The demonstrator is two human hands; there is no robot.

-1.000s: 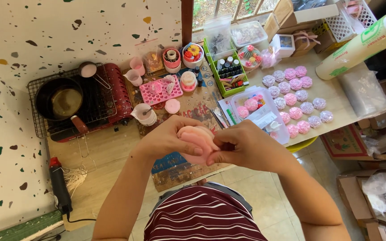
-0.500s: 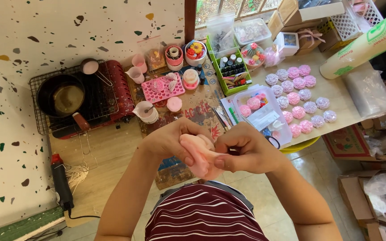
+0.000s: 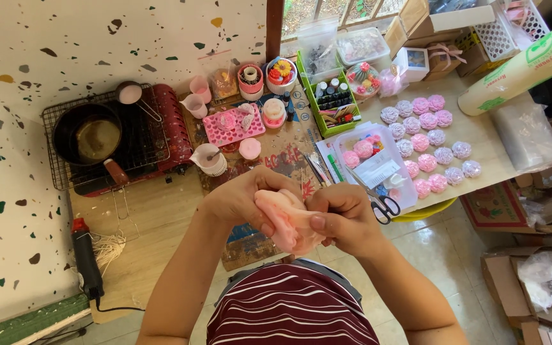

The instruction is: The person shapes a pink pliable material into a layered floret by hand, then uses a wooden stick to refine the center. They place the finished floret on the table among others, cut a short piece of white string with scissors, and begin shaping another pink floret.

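Pink silicone mould (image 3: pixel 287 220) was what both hands were on, held up in front of the person's chest, above the near edge of the low table (image 3: pixel 161 217). Left hand (image 3: pixel 245 199) was curled around its upper left end, fingers closed on it. Right hand (image 3: pixel 343 217) pinched the lower right part, thumb pressed flat on the pink face.

Looked like the demoulding step: the soft mould was being flexed and peeled to work a cast piece loose. Whether anything had come free yet couldn't be told, since the fingers hid the underside. The next move probably called for a slow, even peel with the thumbs pushing from behind, so the petals wouldn't tear.

Long axis of the mould ran on a diagonal, from upper left by the left hand down to lower right near the striped shirt (image 3: pixel 289 310). Its broad pink face pointed up toward the camera, slightly bent in the middle.

Rows of finished pink and lilac flowers (image 3: pixel 426 137) sat well apart on the table, with scissors (image 3: pixel 384 206) just beside the right hand.
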